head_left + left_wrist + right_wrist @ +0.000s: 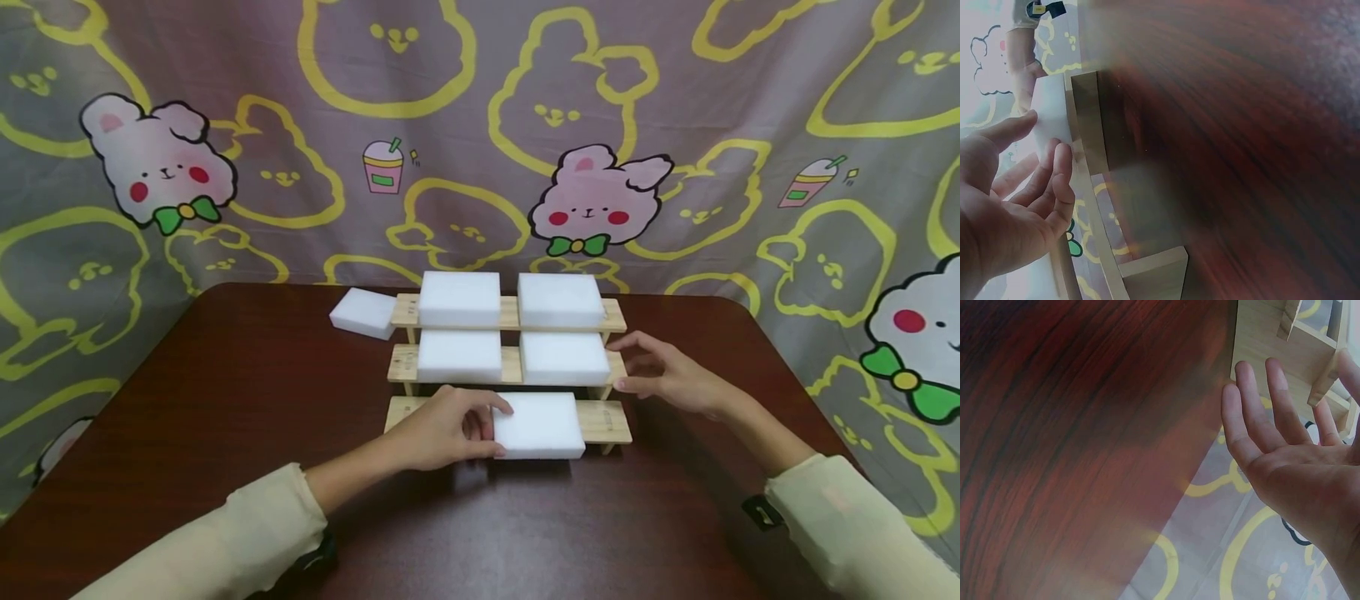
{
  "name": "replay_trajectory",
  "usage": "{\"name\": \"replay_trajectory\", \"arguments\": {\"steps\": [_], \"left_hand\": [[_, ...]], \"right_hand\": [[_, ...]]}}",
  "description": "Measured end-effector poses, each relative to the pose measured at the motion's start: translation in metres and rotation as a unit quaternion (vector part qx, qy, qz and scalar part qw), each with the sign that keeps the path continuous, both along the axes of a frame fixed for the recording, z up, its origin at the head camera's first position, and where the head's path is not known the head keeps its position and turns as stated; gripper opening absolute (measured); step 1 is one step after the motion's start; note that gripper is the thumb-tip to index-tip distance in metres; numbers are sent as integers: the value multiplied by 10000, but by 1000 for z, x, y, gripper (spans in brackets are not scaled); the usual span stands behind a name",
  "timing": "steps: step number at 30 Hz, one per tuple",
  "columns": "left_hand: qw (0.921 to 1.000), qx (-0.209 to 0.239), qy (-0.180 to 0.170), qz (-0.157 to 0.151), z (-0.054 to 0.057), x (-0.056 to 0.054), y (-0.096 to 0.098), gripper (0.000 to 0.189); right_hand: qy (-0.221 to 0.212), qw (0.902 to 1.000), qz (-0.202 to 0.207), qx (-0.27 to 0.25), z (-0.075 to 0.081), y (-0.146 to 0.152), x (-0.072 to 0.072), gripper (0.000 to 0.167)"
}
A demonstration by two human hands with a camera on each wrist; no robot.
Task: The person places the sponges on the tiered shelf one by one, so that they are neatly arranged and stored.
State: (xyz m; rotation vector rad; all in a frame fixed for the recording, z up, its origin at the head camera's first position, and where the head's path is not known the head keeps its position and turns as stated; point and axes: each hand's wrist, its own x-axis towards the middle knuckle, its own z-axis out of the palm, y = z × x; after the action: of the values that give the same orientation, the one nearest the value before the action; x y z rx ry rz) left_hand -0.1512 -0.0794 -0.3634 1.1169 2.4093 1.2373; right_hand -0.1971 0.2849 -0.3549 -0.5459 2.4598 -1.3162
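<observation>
My left hand pinches the left end of a white foam block that lies on the lowest step of a three-step wooden rack. The left wrist view has the thumb on one side of this block and the fingertips at its end. Beside the right end of the middle step is my right hand, its thumb and index fingertip right at the wood. Its fingers are mostly straight in the right wrist view, with nothing in the palm. Four more blocks would exceed none: two white blocks sit on the top step and two on the middle one.
Another white block lies on the dark red-brown table, just left of the rack's top step. A patterned curtain with cartoon rabbits hangs behind the table and along its sides.
</observation>
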Motion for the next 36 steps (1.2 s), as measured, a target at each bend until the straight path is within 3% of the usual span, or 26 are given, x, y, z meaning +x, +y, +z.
{"name": "replay_trajectory", "arguments": {"steps": [5,13,29,36], "left_hand": [[9999,-28,166,9,-1,-1,5,37],[9973,-204,708,72,-3,-1,16,32],[9945,-298,1001,123,-1,-5,29,29],[9951,-247,953,39,-2,-8,34,30]], "right_hand": [[2,10000,-6,25,0,0,0,52],[-24,10000,-2,-17,0,-1,0,52],[-26,10000,24,-63,-1,0,0,52],[-65,9999,40,-78,-2,1,-1,53]]}}
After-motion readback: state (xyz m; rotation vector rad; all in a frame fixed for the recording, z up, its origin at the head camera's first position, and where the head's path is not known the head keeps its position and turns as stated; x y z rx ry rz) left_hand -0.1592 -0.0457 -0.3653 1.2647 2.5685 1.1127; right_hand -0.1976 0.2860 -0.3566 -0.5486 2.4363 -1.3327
